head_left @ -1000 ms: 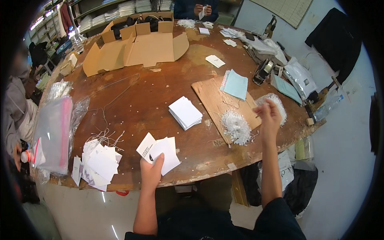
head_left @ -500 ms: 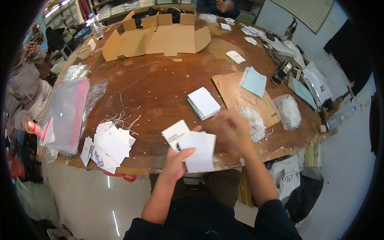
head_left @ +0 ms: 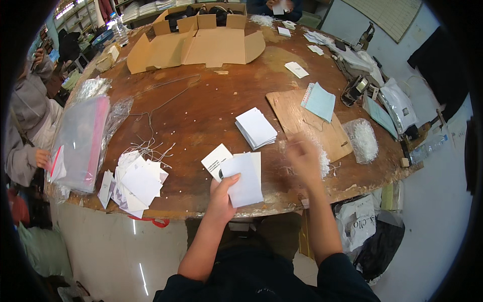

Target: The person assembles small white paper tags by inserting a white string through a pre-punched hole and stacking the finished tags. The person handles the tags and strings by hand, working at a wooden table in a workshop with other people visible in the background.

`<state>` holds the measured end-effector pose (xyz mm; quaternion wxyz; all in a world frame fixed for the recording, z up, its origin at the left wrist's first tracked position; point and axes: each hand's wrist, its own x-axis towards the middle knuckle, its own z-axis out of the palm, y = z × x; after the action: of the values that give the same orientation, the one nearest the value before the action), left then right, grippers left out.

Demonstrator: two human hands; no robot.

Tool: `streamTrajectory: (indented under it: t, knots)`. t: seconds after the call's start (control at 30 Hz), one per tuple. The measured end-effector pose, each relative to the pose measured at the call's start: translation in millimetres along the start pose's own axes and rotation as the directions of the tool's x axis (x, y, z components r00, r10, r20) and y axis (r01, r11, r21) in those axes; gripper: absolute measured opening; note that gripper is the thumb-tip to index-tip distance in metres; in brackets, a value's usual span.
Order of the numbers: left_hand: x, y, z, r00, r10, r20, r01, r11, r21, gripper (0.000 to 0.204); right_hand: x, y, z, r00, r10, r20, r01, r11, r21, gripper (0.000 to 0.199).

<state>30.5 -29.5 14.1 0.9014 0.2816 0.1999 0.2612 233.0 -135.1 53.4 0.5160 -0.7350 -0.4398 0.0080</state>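
A few white cards (head_left: 242, 181), fanned out, are gripped in my left hand (head_left: 223, 197), its thumb pressing on the top one. Print shows on the card behind. My right hand (head_left: 303, 157) is smeared by motion and hovers beside a heap of white strings (head_left: 323, 161), partly covering it; what its fingers do is unclear. Between and beyond my hands lies a neat stack of blank white cards (head_left: 256, 127). To the left is a loose pile of white tags (head_left: 141, 182) with strings trailing from them.
A wooden board (head_left: 287, 113) carries a light-blue notebook (head_left: 320, 103); a bag of white strings (head_left: 361, 142) lies beside it. Clear plastic bags (head_left: 78, 146) cover the left edge. An open cardboard box (head_left: 216, 48) stands at the back. Other people sit left and far.
My left hand has moved slightly up and left with the cards. My right hand has shifted a little right, over the white strings. The person at the far side now holds up a white card.
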Motion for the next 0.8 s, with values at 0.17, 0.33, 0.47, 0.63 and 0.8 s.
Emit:
streamTrajectory:
  t: [0.17,0.33,0.47,0.63,0.8]
  knots:
    - [-3,3,8,0.992,-0.001,0.126,-0.01,0.996,0.088,0.061,29,-39,-64,0.896,0.103,-0.432,0.1,0.901,0.423,0.02]
    - [-1,-3,10,0.958,-0.02,0.286,0.024,1.0,-0.008,0.063,26,-81,-49,0.934,-0.175,-0.312,0.298,0.864,0.406,0.026]
    - [-5,-18,-5,0.952,-0.023,0.304,0.079,0.982,-0.174,0.06,22,-70,16,0.826,0.026,0.563,-0.296,0.87,0.395,0.073]
    - [-10,-26,-18,0.985,-0.121,0.126,0.15,0.954,-0.26,0.057,10,-52,62,0.84,0.005,0.543,-0.245,0.896,0.371,0.083]
    - [-15,-18,-4,0.988,0.12,0.101,-0.095,0.971,-0.22,0.05,8,-50,69,0.814,0.094,0.573,-0.385,0.825,0.413,0.089]
